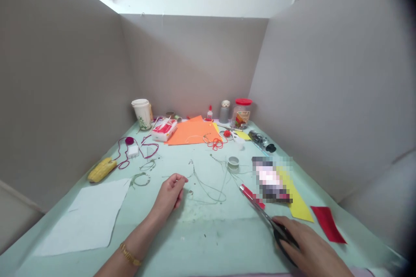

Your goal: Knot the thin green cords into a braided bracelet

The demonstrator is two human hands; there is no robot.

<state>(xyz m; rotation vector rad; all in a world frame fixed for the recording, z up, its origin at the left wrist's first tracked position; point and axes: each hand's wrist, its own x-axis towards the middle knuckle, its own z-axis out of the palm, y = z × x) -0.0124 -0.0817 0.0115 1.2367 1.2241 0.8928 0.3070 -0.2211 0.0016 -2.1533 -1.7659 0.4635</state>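
Scissors (261,213) held in the right hand (310,246), with the fingers (287,225) curled closed around the black handles; red-tipped blades point up the table (208,242), resting just beside a pixelated, unidentifiable object (269,179) and overlying nothing else. Yellow paper (297,199) and red paper (328,225) lie to the right. Left hand (169,194), wearing a gold bracelet (130,254), rests empty on the table, its fingers (178,180) loosely curled and not pinching, just beside thin green wire (208,190). Small spool (233,163) near the wire. Orange paper (193,132), a glue bottle (209,113) and a red-lidded jar (241,113) stand farther off.
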